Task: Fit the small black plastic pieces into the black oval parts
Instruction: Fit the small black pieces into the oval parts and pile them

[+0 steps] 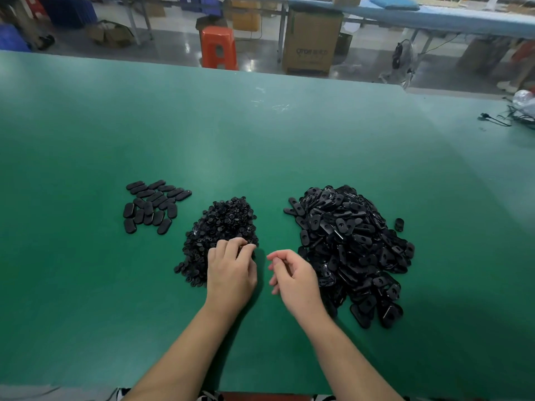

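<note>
The left hand (231, 270) rests on the near right edge of the heap of small black plastic pieces (220, 230), its fingers curled down into the pile as if pinching one piece; whether a piece actually sits between the fingertips cannot be told, since they are buried in black plastic; the right hand (292, 277) hovers just right of that grip, fingers loosely curled and holding nothing, with bare green table (260, 140) between the two hands. Just beyond the right hand's knuckles, to its right, lies the big heap of black oval parts (350, 250), many showing a hole in the face; up and left of the left hand's grip, well apart from it, sits a smaller flat cluster of ovals (153, 205), which look like finished ones, though that is a judgement. The step in hand seems to be picking a single small piece; to do it well, the fingertips should separate one piece from its neighbours rather than drag a clump; the idle hand could meanwhile reach right for one oval, hole facing up; then the two should meet over the bare strip between the heaps, so a dropped piece is easy to find. One stray oval (399, 224) lies beside the far right of the large heap.
</note>
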`<move>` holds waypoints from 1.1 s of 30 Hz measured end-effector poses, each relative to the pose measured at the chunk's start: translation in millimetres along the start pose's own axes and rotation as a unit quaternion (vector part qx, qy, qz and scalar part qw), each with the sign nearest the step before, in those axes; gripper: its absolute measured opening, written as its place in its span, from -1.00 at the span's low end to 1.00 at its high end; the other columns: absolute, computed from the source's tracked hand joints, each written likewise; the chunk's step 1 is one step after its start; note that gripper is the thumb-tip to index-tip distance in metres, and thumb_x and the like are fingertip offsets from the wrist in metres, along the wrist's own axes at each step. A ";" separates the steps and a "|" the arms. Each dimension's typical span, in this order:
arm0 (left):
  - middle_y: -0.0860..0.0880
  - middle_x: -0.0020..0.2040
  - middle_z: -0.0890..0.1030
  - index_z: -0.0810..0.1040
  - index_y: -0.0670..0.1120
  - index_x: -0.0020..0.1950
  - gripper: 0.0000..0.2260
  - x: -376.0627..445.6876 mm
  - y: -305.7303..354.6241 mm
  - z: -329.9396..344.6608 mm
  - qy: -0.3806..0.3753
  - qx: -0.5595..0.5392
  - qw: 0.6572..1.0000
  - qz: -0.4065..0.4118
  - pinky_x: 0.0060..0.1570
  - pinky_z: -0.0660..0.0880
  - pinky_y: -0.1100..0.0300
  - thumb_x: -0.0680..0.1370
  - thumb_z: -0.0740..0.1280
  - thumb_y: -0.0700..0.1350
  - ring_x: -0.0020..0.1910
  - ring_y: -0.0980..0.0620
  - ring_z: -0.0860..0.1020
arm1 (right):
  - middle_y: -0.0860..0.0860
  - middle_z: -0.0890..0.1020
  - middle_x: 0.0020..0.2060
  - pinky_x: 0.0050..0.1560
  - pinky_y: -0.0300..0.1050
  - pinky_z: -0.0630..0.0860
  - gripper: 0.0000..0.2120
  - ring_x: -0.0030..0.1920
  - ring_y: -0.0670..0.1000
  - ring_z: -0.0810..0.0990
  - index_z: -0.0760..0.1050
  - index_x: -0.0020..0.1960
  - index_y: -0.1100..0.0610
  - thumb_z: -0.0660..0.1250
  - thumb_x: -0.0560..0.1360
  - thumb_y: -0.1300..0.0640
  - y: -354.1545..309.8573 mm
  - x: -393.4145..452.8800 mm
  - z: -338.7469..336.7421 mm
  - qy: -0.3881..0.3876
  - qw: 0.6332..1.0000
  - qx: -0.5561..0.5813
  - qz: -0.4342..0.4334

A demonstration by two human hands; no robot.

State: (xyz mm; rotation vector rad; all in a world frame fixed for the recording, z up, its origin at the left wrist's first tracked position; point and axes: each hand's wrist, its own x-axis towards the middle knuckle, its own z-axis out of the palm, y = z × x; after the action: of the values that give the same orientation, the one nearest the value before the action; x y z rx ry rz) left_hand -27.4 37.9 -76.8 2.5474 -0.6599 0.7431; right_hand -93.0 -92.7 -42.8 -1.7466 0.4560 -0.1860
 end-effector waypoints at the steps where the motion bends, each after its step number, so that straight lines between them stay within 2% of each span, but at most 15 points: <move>1: -0.09 0.04 0.63 0.68 -0.13 0.02 -0.73 -0.2 0.1 0.0 -0.001 0.003 1.000 -0.001 -0.11 0.38 -0.01 0.47 0.22 -0.14 -0.03 -0.15 0.49 | -0.05 0.64 -0.27 -0.30 -0.22 0.51 -0.79 -0.35 -0.15 0.56 0.60 -0.09 -0.01 0.29 0.62 0.23 -3.3 3.1 -10.4 0.006 0.998 -0.051 -0.021; 3: -0.10 0.06 0.62 0.67 -0.13 0.03 -0.74 -1.1 1.2 0.0 -0.007 0.010 1.000 0.009 -0.10 0.38 -0.02 0.48 0.23 -0.14 -0.02 -0.15 0.48 | -0.12 0.62 -0.18 -0.19 -0.24 0.50 -0.91 -0.25 -0.18 0.56 0.60 -0.01 -0.02 0.33 0.61 0.12 -10.3 11.8 -37.5 0.023 0.974 -0.215 -0.066; 6: -0.10 0.06 0.62 0.68 -0.13 0.05 -0.78 -1.8 0.7 -0.8 -0.013 0.017 1.000 0.003 -0.08 0.37 -0.02 0.45 0.33 -0.18 -0.01 -0.16 0.48 | -0.15 0.51 -0.07 -0.27 -0.24 0.48 -0.89 -0.26 -0.20 0.52 0.54 0.10 -0.04 0.29 0.63 -0.02 -17.7 24.6 -78.1 0.050 0.908 -0.414 -0.049; 9: -0.10 0.06 0.62 0.68 -0.13 0.06 -0.77 -1.6 0.0 -0.4 -0.025 0.020 0.999 -0.016 -0.08 0.38 -0.02 0.41 0.44 -0.22 -0.01 -0.17 0.50 | -0.12 0.49 -0.01 -0.27 -0.17 0.49 -0.80 -0.24 -0.14 0.53 0.50 0.20 -0.03 0.29 0.63 -0.08 -20.6 33.2 -106.2 0.059 0.869 -0.491 0.012; 13: -0.10 0.05 0.62 0.68 -0.13 0.05 -0.77 -0.8 -0.1 1.2 -0.020 0.016 0.999 -0.027 -0.08 0.36 -0.02 0.41 0.44 -0.23 -0.01 -0.17 0.51 | -0.13 0.58 -0.02 -0.24 -0.14 0.44 -0.68 -0.15 -0.05 0.57 0.43 0.28 -0.03 0.33 0.60 -0.12 -20.9 36.9 -116.0 0.042 0.837 -0.545 0.039; 15: -0.10 0.05 0.62 0.69 -0.13 0.05 -0.76 -1.0 -0.5 1.3 -0.019 0.014 0.999 -0.032 -0.08 0.36 -0.02 0.39 0.47 -0.24 -0.02 -0.17 0.50 | -0.13 0.60 -0.02 -0.26 -0.14 0.44 -0.70 -0.14 -0.03 0.59 0.42 0.29 -0.02 0.32 0.61 -0.08 -20.5 36.3 -114.5 0.048 0.832 -0.551 0.035; 18: -0.09 0.04 0.62 0.68 -0.12 0.05 -0.78 -1.3 -1.0 0.5 -0.017 0.011 0.999 -0.037 -0.09 0.34 -0.01 0.42 0.40 -0.21 -0.03 -0.17 0.50 | -0.10 0.61 -0.08 -0.28 -0.14 0.41 -0.75 -0.15 0.00 0.59 0.44 0.29 0.00 0.28 0.61 0.07 -21.6 36.2 -115.6 0.065 0.829 -0.555 0.033; 21: -0.09 0.04 0.62 0.68 -0.12 0.05 -0.78 -1.0 -1.4 -0.1 -0.023 0.006 0.999 -0.042 -0.09 0.33 -0.01 0.42 0.42 -0.22 -0.04 -0.16 0.50 | -0.08 0.64 -0.05 -0.26 -0.12 0.45 -0.69 -0.14 0.02 0.60 0.48 0.33 0.03 0.25 0.60 0.16 -22.8 36.9 -120.2 0.100 0.844 -0.526 0.021; 24: -0.09 0.04 0.62 0.69 -0.13 0.05 -0.76 -0.9 -0.9 -0.5 -0.029 0.004 0.998 -0.048 -0.09 0.35 -0.01 0.39 0.48 -0.24 -0.04 -0.17 0.51 | -0.04 0.63 -0.03 -0.22 -0.09 0.48 -0.69 -0.14 0.03 0.59 0.55 0.32 0.04 0.26 0.60 0.18 -25.6 39.6 -126.8 0.143 0.871 -0.469 -0.002; 27: -0.09 0.03 0.62 0.69 -0.13 0.05 -0.76 -0.3 0.3 -1.3 -0.031 0.000 0.998 -0.048 -0.10 0.36 -0.01 0.39 0.49 -0.25 -0.05 -0.17 0.52 | 0.01 0.62 0.03 -0.16 -0.07 0.51 -0.74 -0.14 0.05 0.58 0.62 0.23 0.07 0.28 0.60 0.18 -26.9 42.8 -130.6 0.169 0.885 -0.434 -0.006; 29: -0.10 0.03 0.62 0.69 -0.14 0.04 -0.76 -0.2 0.9 -1.7 -0.031 -0.004 0.998 -0.049 -0.10 0.38 -0.01 0.39 0.50 -0.26 -0.04 -0.17 0.53 | 0.00 0.57 0.03 -0.19 -0.08 0.47 -0.78 -0.20 0.03 0.56 0.64 0.18 0.07 0.30 0.60 0.17 -25.4 41.9 -129.1 0.178 0.892 -0.416 -0.007; 31: -0.11 0.04 0.62 0.69 -0.14 0.03 -0.77 -0.4 0.5 -1.5 -0.031 -0.006 0.998 -0.050 -0.09 0.39 -0.02 0.39 0.49 -0.26 -0.03 -0.17 0.52 | -0.03 0.49 -0.01 -0.25 -0.11 0.43 -0.82 -0.30 -0.03 0.52 0.65 0.14 0.03 0.32 0.60 0.15 -24.3 39.3 -127.1 0.203 0.896 -0.394 -0.022; 33: -0.11 0.04 0.61 0.69 -0.14 0.03 -0.78 -0.7 0.2 -1.5 -0.032 -0.009 0.998 -0.052 -0.09 0.37 -0.01 0.39 0.49 -0.26 -0.02 -0.16 0.51 | -0.05 0.50 -0.15 -0.32 -0.13 0.40 -0.82 -0.34 -0.09 0.48 0.67 0.13 -0.01 0.33 0.59 0.13 -25.4 37.6 -125.5 0.215 0.898 -0.380 -0.049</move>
State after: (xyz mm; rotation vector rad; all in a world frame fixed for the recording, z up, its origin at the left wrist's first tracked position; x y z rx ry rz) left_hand -28.6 38.7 -75.9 2.5761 -0.5457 0.6205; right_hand -99.7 -216.8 5.8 -2.5129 0.8402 -0.5273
